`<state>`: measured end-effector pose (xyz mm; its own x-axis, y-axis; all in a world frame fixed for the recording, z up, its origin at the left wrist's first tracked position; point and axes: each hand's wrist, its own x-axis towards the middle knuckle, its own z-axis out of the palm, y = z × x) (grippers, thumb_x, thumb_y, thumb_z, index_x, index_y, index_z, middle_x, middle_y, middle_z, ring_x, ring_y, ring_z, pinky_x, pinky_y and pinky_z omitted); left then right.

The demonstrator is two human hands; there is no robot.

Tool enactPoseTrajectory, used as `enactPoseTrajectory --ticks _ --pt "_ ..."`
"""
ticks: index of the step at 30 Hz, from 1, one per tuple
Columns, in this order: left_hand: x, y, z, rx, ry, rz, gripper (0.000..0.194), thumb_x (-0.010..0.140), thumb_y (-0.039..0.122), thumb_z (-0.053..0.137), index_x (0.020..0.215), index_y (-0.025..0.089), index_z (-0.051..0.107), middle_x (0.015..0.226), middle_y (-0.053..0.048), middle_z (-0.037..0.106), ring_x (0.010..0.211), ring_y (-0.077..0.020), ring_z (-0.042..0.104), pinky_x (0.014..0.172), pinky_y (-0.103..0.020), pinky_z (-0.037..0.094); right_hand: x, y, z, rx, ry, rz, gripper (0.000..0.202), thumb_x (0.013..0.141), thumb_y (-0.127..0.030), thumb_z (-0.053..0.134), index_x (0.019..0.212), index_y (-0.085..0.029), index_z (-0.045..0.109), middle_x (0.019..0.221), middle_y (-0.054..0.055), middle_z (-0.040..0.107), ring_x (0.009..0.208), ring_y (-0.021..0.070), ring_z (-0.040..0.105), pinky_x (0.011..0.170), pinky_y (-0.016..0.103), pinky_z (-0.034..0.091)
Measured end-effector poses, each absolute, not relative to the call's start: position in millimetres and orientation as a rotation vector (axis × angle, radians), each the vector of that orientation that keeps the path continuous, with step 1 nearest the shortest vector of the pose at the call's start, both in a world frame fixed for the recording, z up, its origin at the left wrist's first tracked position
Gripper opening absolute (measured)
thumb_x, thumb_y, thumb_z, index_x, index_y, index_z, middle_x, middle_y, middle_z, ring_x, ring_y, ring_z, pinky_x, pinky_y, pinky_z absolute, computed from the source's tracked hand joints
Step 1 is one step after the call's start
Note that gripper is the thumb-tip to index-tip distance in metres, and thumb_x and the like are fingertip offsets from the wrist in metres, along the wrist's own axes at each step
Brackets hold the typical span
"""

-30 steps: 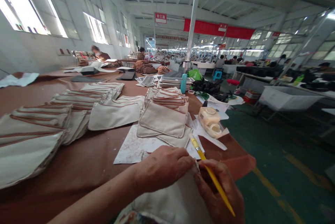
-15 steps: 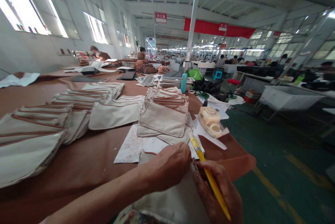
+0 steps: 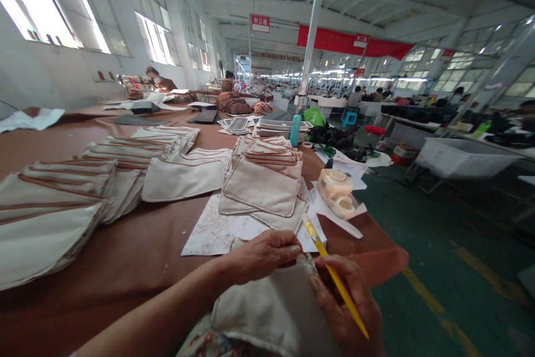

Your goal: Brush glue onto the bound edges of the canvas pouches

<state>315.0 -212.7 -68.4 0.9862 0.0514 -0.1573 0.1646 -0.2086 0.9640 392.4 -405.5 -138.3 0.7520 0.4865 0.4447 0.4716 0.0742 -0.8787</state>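
Note:
My right hand (image 3: 351, 296) is closed around a brush (image 3: 334, 273) with a yellow handle, its pale bristle end pointing up and away. The thumb of that hand also presses on the right edge of a beige stitched fabric panel (image 3: 271, 307), which lies low in front of me. My left hand (image 3: 263, 257) has its fingers curled together over the panel's upper edge, near the corner; the fingertips are partly hidden. Just beyond the hands, a stack of similar beige panels (image 3: 263, 187) rests on white paper (image 3: 204, 234) with brownish smears.
More beige panels (image 3: 45, 240) lie in overlapping rows on the brown-covered table (image 3: 159, 268). A pale, crusted container (image 3: 336, 184) sits near the table's right edge, with a teal bottle (image 3: 295, 130) behind it. A white bin (image 3: 463, 156) stands across the green floor. People work at the back.
My left hand has opened out slightly and shifted a little along the panel's edge. More of the panel shows below it. The brush stays in my right hand, almost unmoved.

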Motion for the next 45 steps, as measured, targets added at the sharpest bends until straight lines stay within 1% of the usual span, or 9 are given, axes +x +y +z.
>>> enactPoseTrajectory --ticks 4,7,10,13,17,22,27,33,45 --pt "300.4 -212.0 -66.3 2.014 0.030 -0.002 0.049 0.101 0.056 0.037 0.102 0.016 0.065 0.088 -0.001 0.057 0.078 -0.0135 0.049 0.070 -0.024 0.037 391.4 -402.3 -137.3 -1.513 -0.735 0.108 0.029 0.092 -0.044 0.067 0.112 -0.023 0.060 0.106 0.007 0.069 0.093 0.0221 0.070 0.071 0.024 0.058" --pt "291.3 -211.1 -75.5 2.016 0.089 0.068 0.057 0.104 0.055 0.027 0.098 0.015 0.066 0.091 -0.003 0.061 0.083 -0.0152 0.052 0.075 -0.025 0.038 389.0 -398.8 -135.6 -1.480 -0.678 0.154 0.034 0.090 -0.046 0.070 0.112 -0.022 0.059 0.100 0.008 0.070 0.083 0.0216 0.070 0.069 0.026 0.059" --pt "289.4 -212.7 -90.2 1.913 0.120 0.068 0.052 0.098 0.059 0.041 0.099 0.013 0.067 0.088 -0.002 0.060 0.080 -0.0150 0.051 0.072 -0.024 0.039 385.9 -394.1 -134.0 -1.457 -0.629 0.188 0.040 0.088 -0.049 0.071 0.113 -0.021 0.057 0.094 0.007 0.070 0.073 0.0202 0.069 0.062 0.025 0.059" --pt "294.6 -217.8 -101.3 1.754 0.182 0.025 0.052 0.085 0.062 0.062 0.095 0.011 0.066 0.077 0.000 0.054 0.070 -0.0122 0.045 0.061 -0.021 0.034 386.5 -391.5 -131.4 -1.468 -0.640 0.204 0.040 0.090 -0.051 0.069 0.114 -0.021 0.056 0.095 0.007 0.070 0.076 0.0206 0.070 0.063 0.025 0.059" --pt "303.1 -219.8 -102.7 1.648 0.253 -0.004 0.053 0.084 0.063 0.062 0.090 0.010 0.065 0.073 0.000 0.052 0.066 -0.0110 0.042 0.059 -0.021 0.032 398.7 -404.1 -123.8 -1.594 -0.675 -0.017 0.034 0.094 -0.051 0.063 0.109 -0.020 0.063 0.103 0.008 0.070 0.083 0.0210 0.069 0.073 0.027 0.058" --pt "306.6 -211.4 -102.3 1.666 0.272 -0.036 0.052 0.085 0.062 0.061 0.088 0.010 0.066 0.072 0.000 0.053 0.064 -0.0104 0.042 0.058 -0.021 0.031 413.2 -437.7 -104.9 -1.483 -0.689 -0.259 0.022 0.094 -0.041 0.067 0.101 -0.020 0.070 0.084 0.007 0.069 0.050 0.0149 0.057 0.043 0.024 0.048" --pt "310.1 -211.1 -106.5 1.693 0.257 -0.036 0.054 0.088 0.062 0.058 0.093 0.010 0.069 0.073 -0.001 0.055 0.065 -0.0110 0.044 0.060 -0.021 0.035 410.7 -441.3 -85.4 -1.475 -0.888 -0.324 0.015 0.090 -0.033 0.071 0.078 -0.023 0.070 0.070 0.004 0.066 0.065 0.0219 0.065 0.062 0.032 0.057" --pt "308.9 -215.7 -97.0 1.730 0.201 -0.076 0.056 0.088 0.062 0.058 0.096 0.009 0.071 0.075 -0.002 0.058 0.065 -0.0118 0.046 0.061 -0.021 0.038 420.5 -425.6 -88.4 -1.501 -1.237 -0.253 0.010 0.091 -0.022 0.065 0.081 -0.023 0.065 0.069 -0.001 0.066 0.058 0.0160 0.063 0.066 0.027 0.056" --pt "307.7 -216.7 -94.0 1.789 0.169 -0.044 0.054 0.092 0.060 0.054 0.100 0.010 0.071 0.078 -0.003 0.061 0.066 -0.0124 0.050 0.061 -0.021 0.039 417.1 -428.9 -82.4 -1.560 -1.198 -0.174 0.015 0.093 -0.027 0.063 0.079 -0.023 0.066 0.070 0.001 0.065 0.063 0.0183 0.062 0.069 0.030 0.053"
